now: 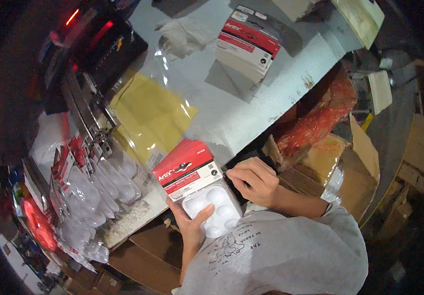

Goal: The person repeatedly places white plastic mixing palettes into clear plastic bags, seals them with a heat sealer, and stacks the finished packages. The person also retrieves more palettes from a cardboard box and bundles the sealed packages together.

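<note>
Against my body, my left hand [192,227] grips a packaged white plastic paint palette [218,205] with round wells, thumb across its front. A red, black and white header card [187,172] tops the pack, and further red card edges fan out behind it. Just off the card's right edge, my right hand [256,183] is curled in, fingers pressed together. What its fingertips hold, if anything, is hidden. On the table beyond stands a stack of similar red, white and black cards [246,46].
Many clear-bagged packs [99,191] hang or lie in a row at the left, beside metal rods. A yellow sheet [155,110] and crumpled clear plastic [182,37] lie on the pale table [251,123]. Open cardboard boxes [344,162] and red wrapped material [317,113] stand at right.
</note>
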Motion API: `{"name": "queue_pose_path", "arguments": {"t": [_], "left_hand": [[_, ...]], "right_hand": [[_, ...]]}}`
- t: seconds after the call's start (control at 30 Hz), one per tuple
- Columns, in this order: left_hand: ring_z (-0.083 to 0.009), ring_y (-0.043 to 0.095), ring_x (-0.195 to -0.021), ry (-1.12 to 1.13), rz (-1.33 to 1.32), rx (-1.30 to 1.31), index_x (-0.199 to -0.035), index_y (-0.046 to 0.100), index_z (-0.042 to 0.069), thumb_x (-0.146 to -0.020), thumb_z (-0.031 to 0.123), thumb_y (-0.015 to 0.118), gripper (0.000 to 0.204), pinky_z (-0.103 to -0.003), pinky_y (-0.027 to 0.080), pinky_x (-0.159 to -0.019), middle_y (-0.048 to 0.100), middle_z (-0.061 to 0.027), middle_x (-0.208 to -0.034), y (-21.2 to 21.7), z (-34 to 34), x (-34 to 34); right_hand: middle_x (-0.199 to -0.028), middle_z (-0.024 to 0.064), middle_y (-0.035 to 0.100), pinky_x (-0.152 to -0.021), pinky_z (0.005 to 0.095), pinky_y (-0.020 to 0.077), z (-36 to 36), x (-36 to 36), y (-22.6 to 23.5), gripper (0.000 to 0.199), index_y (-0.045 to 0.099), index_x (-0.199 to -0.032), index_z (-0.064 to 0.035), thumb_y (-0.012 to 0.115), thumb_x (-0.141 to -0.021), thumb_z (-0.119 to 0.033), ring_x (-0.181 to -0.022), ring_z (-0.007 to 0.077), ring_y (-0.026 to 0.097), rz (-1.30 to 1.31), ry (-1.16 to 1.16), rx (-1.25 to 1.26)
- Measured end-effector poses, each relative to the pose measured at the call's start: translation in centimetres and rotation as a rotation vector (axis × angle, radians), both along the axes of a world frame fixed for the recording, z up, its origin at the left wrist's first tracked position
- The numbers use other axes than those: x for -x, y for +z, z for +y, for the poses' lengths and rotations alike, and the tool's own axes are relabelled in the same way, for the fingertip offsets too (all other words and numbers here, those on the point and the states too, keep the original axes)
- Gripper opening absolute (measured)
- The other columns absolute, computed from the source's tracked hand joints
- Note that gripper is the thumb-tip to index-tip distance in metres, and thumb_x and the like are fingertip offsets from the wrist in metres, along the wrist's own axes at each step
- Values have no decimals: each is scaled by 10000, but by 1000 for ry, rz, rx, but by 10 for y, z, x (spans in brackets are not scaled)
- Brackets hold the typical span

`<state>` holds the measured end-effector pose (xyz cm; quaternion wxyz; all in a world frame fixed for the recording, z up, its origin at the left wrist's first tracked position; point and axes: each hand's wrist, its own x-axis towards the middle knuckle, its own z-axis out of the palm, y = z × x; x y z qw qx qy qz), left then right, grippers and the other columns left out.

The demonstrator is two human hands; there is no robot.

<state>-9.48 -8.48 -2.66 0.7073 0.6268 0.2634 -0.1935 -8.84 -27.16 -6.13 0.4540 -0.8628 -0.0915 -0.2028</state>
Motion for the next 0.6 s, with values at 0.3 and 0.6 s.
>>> {"name": "queue_pose_path", "arguments": {"t": [0.3,0.6], "left_hand": [[-245,428,-1111,-28,17,-92,-1351,222,42,-550,155,749,965,-366,336,-963,410,-129,-1228,-7,5,6],[-246,443,-1095,7,-8,-80,-1331,245,23,-552,157,736,931,-364,349,-950,427,-131,-1206,-8,3,8]], "right_hand": [[-1038,61,538,-775,358,427,-6,1,2,376,580,-1054,-69,654,-686,-61,-928,217,540,-56,-3,57],[-805,74,579,-608,318,474,-5,-17,-13,238,642,-872,12,645,-639,-34,-710,216,586,-175,34,-74]]}}
